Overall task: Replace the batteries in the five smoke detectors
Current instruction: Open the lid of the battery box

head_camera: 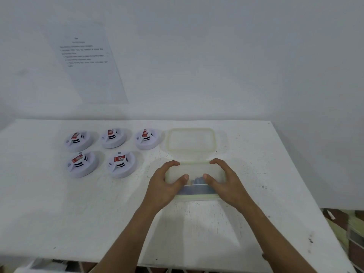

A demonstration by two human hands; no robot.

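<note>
Gripping the battery box, left hand and right hand were curled round its ends; five smoke detectors were seen at ten o'clock, nearer the left hand.

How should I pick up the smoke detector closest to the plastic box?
Take that smoke detector by its round white rim, coming straight down from above, thumb on one side and fingers opposite. It lies flat with its red-labelled middle raised, so the smooth outer edge probably gives the surest grip, and the gaps around it leave your fingers room.
</note>
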